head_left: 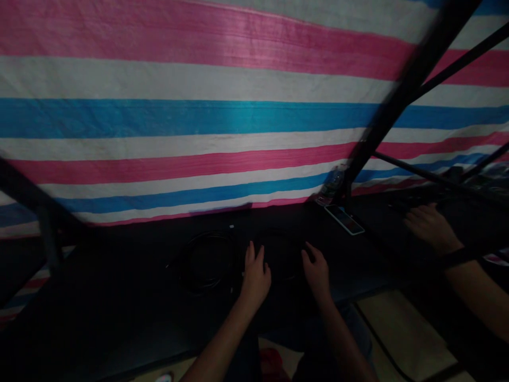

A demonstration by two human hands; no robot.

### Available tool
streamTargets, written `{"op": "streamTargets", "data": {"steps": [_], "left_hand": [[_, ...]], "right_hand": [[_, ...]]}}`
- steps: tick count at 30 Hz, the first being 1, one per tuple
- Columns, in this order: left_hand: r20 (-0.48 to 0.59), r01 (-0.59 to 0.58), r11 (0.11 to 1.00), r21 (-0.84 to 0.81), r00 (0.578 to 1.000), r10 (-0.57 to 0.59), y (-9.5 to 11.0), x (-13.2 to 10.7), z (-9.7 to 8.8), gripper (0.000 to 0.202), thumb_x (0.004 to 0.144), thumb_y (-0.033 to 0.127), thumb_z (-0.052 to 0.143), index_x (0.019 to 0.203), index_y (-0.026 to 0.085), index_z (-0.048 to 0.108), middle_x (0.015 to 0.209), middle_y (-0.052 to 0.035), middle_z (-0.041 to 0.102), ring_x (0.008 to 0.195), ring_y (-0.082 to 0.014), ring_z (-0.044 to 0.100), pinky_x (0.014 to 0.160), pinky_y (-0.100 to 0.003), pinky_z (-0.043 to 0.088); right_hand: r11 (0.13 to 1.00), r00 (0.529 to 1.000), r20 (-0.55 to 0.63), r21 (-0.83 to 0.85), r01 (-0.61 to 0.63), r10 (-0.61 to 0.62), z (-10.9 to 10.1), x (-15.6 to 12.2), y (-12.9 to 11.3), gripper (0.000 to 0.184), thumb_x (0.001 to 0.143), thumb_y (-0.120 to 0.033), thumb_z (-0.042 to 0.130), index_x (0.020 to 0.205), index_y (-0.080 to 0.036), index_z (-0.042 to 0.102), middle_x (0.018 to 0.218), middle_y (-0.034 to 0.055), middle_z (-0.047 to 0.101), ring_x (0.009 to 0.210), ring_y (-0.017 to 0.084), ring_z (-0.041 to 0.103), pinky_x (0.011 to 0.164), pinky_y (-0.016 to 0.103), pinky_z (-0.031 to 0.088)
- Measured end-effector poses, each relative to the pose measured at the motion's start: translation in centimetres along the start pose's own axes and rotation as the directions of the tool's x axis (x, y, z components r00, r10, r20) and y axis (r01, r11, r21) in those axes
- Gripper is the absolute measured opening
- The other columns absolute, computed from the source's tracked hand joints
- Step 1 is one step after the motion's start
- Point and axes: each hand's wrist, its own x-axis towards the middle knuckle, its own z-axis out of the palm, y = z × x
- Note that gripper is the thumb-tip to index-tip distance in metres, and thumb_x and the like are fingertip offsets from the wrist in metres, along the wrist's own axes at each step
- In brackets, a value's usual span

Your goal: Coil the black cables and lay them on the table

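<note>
Fingers (252, 250) beside glossy, looped cable (204, 287)

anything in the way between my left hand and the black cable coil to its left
Nothing sizeable that shows: your left hand is just right of the black cable coil. Only a small pale speck shows beside the hand, on the coil's side, too dim to identify.

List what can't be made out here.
Head view, cable: loop count lost against dark table.
Head view, left hand and right hand: shadow hides whether they grip anything.
Head view, phone screen: too small and dim to read.
Head view, co-worker's arm: cut off by right edge.
</note>
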Motion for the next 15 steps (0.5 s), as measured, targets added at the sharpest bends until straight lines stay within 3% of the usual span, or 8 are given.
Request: {"op": "streamTargets", "data": {"steps": [4,8,12,15], "left_hand": [[0.078,-0.098,0.986,0.132,0.993,0.088,0.1,-0.5,0.0,0.04,0.09,0.015,0.052,0.128,0.017,0.064,0.168,-0.0114,0.015,0.151,-0.0416,0.012,0.118,-0.062,0.029],[0.118,-0.188,0.961,0.205,0.979,0.166,0.3,-1.2,-0.6,0.031,0.093,0.014,0.05,0.118,0.019,0.067,0.168,-0.0095,0.017,0.152,-0.0407,0.007,0.118,-0.062,0.028],[0.113,-0.22,0.947,0.232,0.974,0.199,0.4,-2.2,-1.3,0.035,0.097,0.031,0.052,0.13,0.018,0.058,0.168,-0.0141,0.013,0.153,-0.0397,0.007,0.116,-0.061,0.031],[0.123,-0.248,0.938,0.242,0.967,0.224,0.2,-3.0,-1.5,0.05,0.091,0.038,0.064,0.136,0.021,0.051,0.168,-0.014,0.009,0.153,-0.0406,0.005,0.114,-0.062,0.034]], "right_hand": [[0.989,0.995,0.057,-0.118,0.087,-0.08,1.0,0.3,0.2,0.056,0.087,-0.046,0.05,0.129,-0.013,0.065,0.132,0.0221,0.059,0.124,0.035,0.053,0.105,0.054,0.039],[0.97,0.989,0.095,-0.205,0.13,-0.112,1.8,1.9,0.3,0.051,0.085,-0.04,0.056,0.129,-0.016,0.065,0.134,0.0223,0.058,0.128,0.04,0.049,0.105,0.064,0.031],[0.969,0.986,0.076,-0.192,0.158,-0.146,1.9,3.7,0.5,0.046,0.087,-0.037,0.052,0.122,-0.011,0.067,0.127,0.0226,0.062,0.121,0.034,0.056,0.103,0.053,0.039],[0.975,0.989,0.012,-0.167,0.149,-0.149,1.2,3.9,0.9,0.048,0.09,-0.04,0.046,0.119,-0.009,0.067,0.119,0.0212,0.067,0.111,0.029,0.062,0.098,0.043,0.047]]}}
